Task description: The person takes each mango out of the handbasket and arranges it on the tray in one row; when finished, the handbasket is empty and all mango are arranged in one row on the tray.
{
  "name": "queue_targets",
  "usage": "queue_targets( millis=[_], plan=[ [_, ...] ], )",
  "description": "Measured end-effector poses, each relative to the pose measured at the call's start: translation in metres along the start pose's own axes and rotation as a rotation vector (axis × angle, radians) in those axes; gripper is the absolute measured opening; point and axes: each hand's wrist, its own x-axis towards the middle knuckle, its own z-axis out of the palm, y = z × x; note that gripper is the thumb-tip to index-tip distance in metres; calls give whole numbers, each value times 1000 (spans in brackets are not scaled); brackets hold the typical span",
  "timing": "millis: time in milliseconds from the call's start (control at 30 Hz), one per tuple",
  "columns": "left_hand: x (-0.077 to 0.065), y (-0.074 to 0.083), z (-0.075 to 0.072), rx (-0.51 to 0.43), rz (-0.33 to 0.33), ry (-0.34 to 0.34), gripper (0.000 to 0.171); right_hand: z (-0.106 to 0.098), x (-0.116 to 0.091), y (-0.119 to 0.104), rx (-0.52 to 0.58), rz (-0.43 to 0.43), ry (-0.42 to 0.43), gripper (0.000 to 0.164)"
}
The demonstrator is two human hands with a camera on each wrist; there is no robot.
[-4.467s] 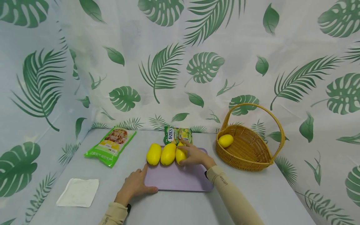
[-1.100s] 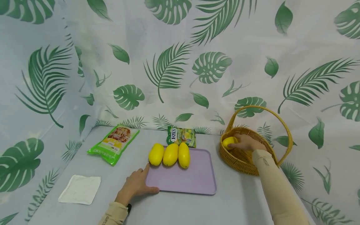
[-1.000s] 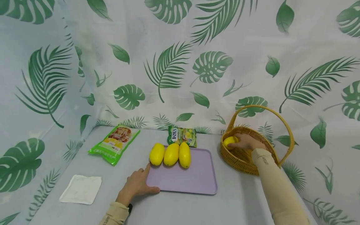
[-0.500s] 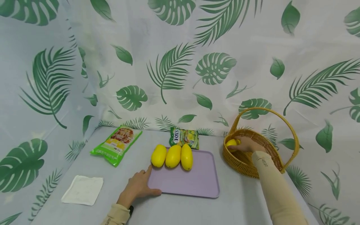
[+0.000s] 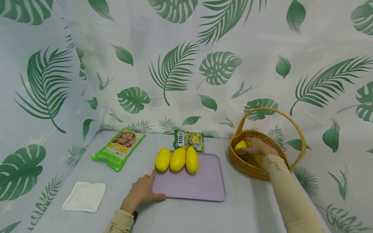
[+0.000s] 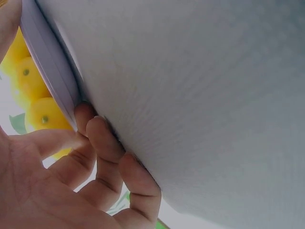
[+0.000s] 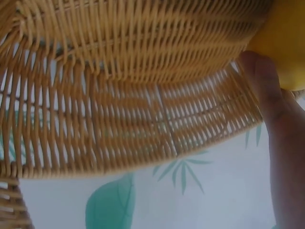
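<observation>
In the head view, my right hand point(image 5: 257, 147) reaches into the wicker basket point(image 5: 250, 173) and grips a yellow oval fruit point(image 5: 241, 147) near its left wall. The right wrist view shows the thumb against that fruit point(image 7: 286, 43), with the woven wall point(image 7: 128, 129) beside it. My left hand point(image 5: 142, 191) spreads its thumb and index finger along the front left corner of the purple tray point(image 5: 189, 186). In the left wrist view its fingers point(image 6: 105, 138) rest at the tray's edge. Three yellow oval fruits point(image 5: 177, 160) lie side by side at the tray's back left.
A green FOX'S candy bag point(image 5: 189, 140) lies behind the tray. At the back left is a green and white food packet point(image 5: 120, 149), with a white square pad point(image 5: 84, 196) nearer the front. The basket's tall handle point(image 5: 298, 129) arches over it.
My right hand has left the third fruit on the tray and moved right into the basket, taking hold of the fruit there. That fruit has shifted slightly. The left hand stays at the tray.
</observation>
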Motion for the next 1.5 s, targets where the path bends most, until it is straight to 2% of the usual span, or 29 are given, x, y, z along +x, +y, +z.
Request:
queue_targets(
  millis=[233,533,800,1067,1300,1500],
  plan=[
    [0,-1,-2,-1,-4,7,122,-9,-12,-6,17,-32,69,98],
    [-3,3,-3,4,-1,-6,121,-12,-32,-14,96,-59,145,95],
    [-1,3,-4,6,-8,-8,120,-8,-47,-33,149,-157,242,88],
    [-4,5,-5,14,3,-9,120,13,-55,-61,139,-261,292,84],
    [-2,4,-3,12,-6,-10,120,37,-57,-94,110,-330,260,82],
    [-1,4,-2,12,-7,-7,120,51,-53,-110,104,-358,223,81]
  ],
)
